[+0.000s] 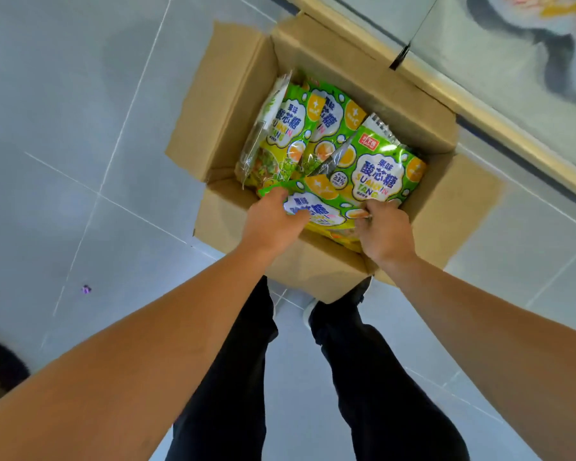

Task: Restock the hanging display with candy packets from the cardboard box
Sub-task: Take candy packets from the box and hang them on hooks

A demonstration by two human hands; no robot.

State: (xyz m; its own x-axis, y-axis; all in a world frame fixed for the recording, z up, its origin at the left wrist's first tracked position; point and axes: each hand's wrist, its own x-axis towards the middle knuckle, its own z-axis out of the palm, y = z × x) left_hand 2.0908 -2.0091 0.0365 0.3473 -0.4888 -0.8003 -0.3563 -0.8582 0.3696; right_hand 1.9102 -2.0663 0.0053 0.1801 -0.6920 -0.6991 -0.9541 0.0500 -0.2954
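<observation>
Both hands, left (pixel 273 221) and right (pixel 384 227), grip the nearest candy packet (pixel 320 211) in the cardboard box (pixel 439 207); lift it straight up, leaving the neighbouring packets undisturbed

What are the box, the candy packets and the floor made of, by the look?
Cardboard box: plain brown corrugated board, matte; folded flaps with a paler strip, probably where tape was.
Candy packets: thin glossy plastic film, printed green and yellow; glare, creases and clear parts showing sweets inside. The left hand and right hand each grip one.
Floor: grey tiles, likely ceramic, slightly glossy, with pale grout lines.
</observation>
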